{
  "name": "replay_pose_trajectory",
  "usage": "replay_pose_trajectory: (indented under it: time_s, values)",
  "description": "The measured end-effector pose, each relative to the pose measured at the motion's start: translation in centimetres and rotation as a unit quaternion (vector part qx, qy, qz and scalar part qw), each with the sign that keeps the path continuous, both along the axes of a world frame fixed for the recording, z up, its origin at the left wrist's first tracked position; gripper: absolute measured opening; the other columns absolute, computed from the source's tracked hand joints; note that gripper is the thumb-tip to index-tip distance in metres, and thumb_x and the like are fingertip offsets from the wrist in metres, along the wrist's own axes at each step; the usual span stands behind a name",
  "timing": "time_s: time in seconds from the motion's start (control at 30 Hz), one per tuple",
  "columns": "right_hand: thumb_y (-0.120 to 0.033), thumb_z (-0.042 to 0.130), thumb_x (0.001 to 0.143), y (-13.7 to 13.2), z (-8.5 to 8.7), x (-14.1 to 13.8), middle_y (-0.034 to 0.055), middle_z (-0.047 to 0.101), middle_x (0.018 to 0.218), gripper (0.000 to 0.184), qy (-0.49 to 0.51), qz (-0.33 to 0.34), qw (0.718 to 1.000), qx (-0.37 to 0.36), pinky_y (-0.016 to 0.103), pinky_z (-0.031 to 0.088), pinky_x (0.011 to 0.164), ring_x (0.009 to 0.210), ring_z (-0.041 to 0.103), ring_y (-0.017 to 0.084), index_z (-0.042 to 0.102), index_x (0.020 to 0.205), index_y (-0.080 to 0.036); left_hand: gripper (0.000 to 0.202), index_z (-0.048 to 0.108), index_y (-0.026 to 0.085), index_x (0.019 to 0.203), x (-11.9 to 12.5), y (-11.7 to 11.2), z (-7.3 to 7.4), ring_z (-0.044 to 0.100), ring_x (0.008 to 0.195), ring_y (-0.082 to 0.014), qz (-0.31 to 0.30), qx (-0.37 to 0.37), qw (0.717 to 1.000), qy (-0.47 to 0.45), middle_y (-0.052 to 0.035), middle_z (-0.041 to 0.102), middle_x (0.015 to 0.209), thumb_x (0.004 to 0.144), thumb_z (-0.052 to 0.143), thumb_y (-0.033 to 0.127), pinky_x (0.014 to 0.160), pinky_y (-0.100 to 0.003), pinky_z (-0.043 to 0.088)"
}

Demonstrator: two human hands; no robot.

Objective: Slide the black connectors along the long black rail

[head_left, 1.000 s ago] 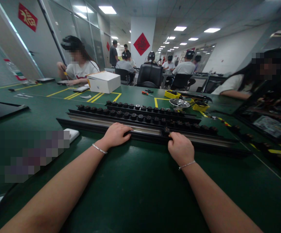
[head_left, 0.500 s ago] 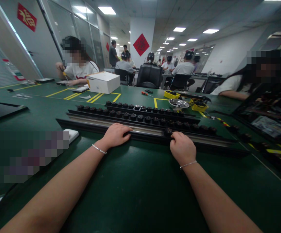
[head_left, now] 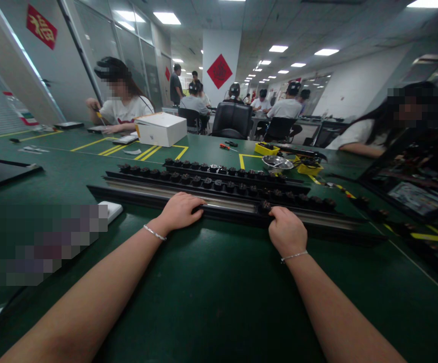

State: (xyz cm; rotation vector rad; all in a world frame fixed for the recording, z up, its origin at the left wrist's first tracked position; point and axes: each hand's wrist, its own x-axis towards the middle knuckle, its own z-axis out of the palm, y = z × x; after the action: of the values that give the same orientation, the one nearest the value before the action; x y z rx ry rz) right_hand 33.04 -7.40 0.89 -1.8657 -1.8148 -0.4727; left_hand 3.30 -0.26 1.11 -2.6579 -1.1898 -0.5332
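A long black rail with a bare metallic channel lies across the green table before me. My left hand grips its near edge left of the middle, fingers over the top and thumb on the front side. Farther right, my right hand is closed in a pinch at a small round black part sitting in the channel. The fingertips partly hide that part. Just behind lies a second black rail carrying a row of similar round parts, and beyond it a third rail is filled likewise.
Yellow bins and a metal bowl stand behind the rails at right, near an orange-handled screwdriver. A white box is farther left. A white power strip, mostly blurred, lies at left. Co-workers sit across and at right.
My right hand has shifted slightly to the right along the rail, and the small round black part has moved with it. My left hand has stayed in place.
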Motion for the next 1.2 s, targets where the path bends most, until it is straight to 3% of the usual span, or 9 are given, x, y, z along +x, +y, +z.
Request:
replay_pose_trajectory:
  time_s: [0.87,1.03,1.2]
  values:
    - [-0.007,0.039,0.076,-0.1,0.2,0.8,0.0058,0.067,0.09,0.03,0.03,-0.022,0.999,-0.013,0.028,0.035,0.067,0.078,0.054,0.017,0.067,0.08,-0.018,0.032,0.064,0.022,0.107,0.0,0.0,0.0,0.064,0.097,-0.0208,-0.001,-0.001,1.0,0.002,-0.0039,0.071,0.103,0.085,0.046,0.037,0.088,-0.038,0.044]
    - [-0.006,0.039,0.077,-0.6,0.6,1.3,0.0064,0.068,0.089,0.03,-0.012,0.007,0.999,-0.051,0.03,0.037,0.071,0.079,0.057,0.018,0.065,0.085,-0.018,0.032,0.064,0.023,0.107,0.1,0.0,0.0,0.064,0.096,-0.0209,-0.002,-0.004,1.0,-0.001,-0.0037,0.071,0.103,0.085,0.046,0.037,0.087,-0.038,0.044]
    - [-0.005,0.04,0.075,-1.2,0.3,2.7,0.0062,0.068,0.096,0.039,-0.055,0.056,0.994,-0.078,0.031,0.038,0.079,0.086,0.058,0.019,0.064,0.103,-0.018,0.031,0.063,0.023,0.107,0.1,0.0,0.1,0.064,0.096,-0.0206,-0.001,-0.005,1.0,0.002,-0.0031,0.071,0.102,0.085,0.047,0.035,0.087,-0.037,0.044]
